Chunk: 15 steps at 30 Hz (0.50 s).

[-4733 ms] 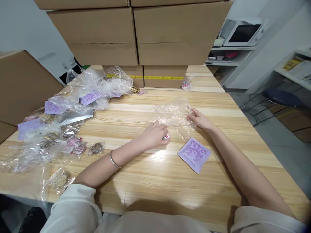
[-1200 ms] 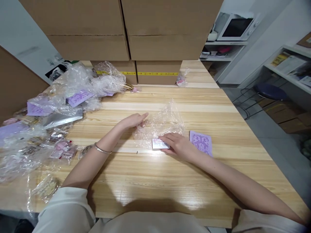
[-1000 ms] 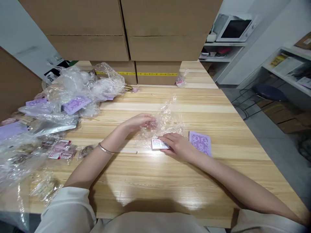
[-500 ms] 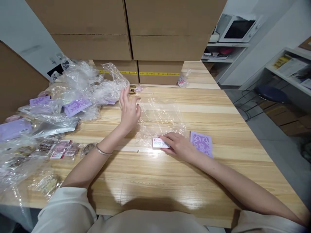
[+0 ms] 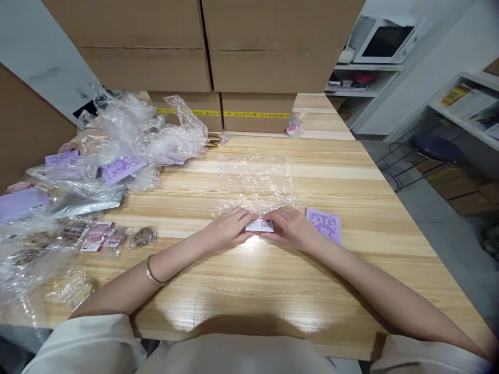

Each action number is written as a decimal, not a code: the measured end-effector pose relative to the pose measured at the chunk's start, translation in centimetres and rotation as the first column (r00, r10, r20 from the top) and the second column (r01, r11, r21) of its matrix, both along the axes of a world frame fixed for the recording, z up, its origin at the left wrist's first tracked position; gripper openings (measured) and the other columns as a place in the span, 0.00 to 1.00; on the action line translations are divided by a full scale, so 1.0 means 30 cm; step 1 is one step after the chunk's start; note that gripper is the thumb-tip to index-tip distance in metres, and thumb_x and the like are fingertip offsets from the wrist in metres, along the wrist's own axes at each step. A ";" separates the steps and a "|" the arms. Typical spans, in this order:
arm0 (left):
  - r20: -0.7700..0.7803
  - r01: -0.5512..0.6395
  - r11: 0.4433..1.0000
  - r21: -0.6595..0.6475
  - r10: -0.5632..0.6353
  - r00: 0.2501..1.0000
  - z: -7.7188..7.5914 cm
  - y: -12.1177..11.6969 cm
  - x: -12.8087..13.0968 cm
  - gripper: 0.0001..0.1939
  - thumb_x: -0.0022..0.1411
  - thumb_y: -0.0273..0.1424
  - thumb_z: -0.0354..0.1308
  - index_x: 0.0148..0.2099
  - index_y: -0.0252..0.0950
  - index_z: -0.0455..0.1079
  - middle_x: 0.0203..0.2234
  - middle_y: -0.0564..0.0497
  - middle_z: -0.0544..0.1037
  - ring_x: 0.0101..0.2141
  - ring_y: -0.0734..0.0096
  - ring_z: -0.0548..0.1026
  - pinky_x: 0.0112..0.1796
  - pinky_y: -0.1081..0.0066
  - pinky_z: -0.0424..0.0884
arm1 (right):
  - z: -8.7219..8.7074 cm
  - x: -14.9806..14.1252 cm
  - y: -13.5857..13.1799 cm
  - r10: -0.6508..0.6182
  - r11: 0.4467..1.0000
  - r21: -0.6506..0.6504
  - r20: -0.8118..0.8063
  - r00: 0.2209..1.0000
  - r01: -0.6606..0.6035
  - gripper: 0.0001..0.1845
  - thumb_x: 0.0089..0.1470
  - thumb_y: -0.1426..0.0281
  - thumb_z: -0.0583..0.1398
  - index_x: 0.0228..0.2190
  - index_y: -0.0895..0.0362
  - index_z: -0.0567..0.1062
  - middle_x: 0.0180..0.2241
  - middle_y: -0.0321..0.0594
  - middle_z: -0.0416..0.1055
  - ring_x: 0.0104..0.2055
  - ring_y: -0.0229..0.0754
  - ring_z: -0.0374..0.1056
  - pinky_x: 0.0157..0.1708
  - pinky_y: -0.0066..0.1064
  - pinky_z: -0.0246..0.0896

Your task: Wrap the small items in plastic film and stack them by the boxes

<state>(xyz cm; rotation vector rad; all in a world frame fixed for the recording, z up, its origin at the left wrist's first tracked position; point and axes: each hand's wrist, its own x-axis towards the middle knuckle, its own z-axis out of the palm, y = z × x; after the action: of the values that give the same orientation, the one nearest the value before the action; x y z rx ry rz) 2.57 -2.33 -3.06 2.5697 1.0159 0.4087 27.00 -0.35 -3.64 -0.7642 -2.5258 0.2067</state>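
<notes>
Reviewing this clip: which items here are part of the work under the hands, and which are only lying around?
In hand:
left hand
right hand
white label between the fingertips
clear plastic bag spread flat
purple card beside the right hand

Lying about:
plastic pile
small packets
cardboard boxes

Bright, even overhead light; glare on table [image 5: 249,311] just below fingers [image 5: 249,218], soft shadows, edges stretched w/ slight blur.

**Both hands meet at a clear plastic bag**

On the wooden worktop [image 5: 273,291], the left hand [image 5: 229,228] and right hand [image 5: 290,228] pinch the near edge of a flattened clear bag [image 5: 255,182] at its white barcode label [image 5: 260,225]. A purple card [image 5: 324,224] lies just beside the right hand. Cardboard boxes [image 5: 249,47] stand behind; crumpled plastic wrappers [image 5: 136,135] heap at left.
</notes>
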 end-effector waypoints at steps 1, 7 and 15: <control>0.013 -0.016 1.000 -0.016 0.016 1.000 0.004 0.003 -0.002 0.22 0.70 0.40 0.52 0.61 0.35 0.64 0.47 0.42 0.75 0.48 0.57 0.70 0.49 0.58 0.67 | 0.008 0.004 0.002 0.016 1.000 -0.018 0.019 1.000 -0.016 0.16 0.61 0.59 0.61 0.42 0.59 0.73 0.33 0.46 0.77 0.35 0.47 0.72 0.37 0.38 0.64; 0.051 -0.091 0.992 -0.091 0.096 0.994 0.014 0.009 -0.009 0.24 0.67 0.45 0.57 0.60 0.38 0.68 0.45 0.45 0.75 0.48 0.56 0.65 0.50 0.58 0.63 | 0.025 0.013 0.002 0.076 0.996 -0.045 0.084 0.994 -0.073 0.13 0.60 0.68 0.60 0.46 0.58 0.72 0.40 0.49 0.78 0.40 0.50 0.73 0.40 0.42 0.65; 0.095 -0.095 0.983 -0.157 0.111 0.989 0.018 0.010 0.004 0.21 0.72 0.44 0.48 0.56 0.39 0.71 0.45 0.44 0.74 0.47 0.59 0.67 0.51 0.59 0.63 | 0.027 0.023 0.005 0.064 0.990 -0.133 0.080 0.995 -0.053 0.15 0.62 0.65 0.59 0.47 0.59 0.71 0.37 0.48 0.77 0.39 0.49 0.72 0.40 0.41 0.66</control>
<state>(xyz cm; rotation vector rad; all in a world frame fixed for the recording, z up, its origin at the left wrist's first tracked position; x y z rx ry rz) 2.68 -2.03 -2.53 2.3433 1.1016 0.4664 27.70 -0.21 -2.83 -0.7645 -2.6371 0.3711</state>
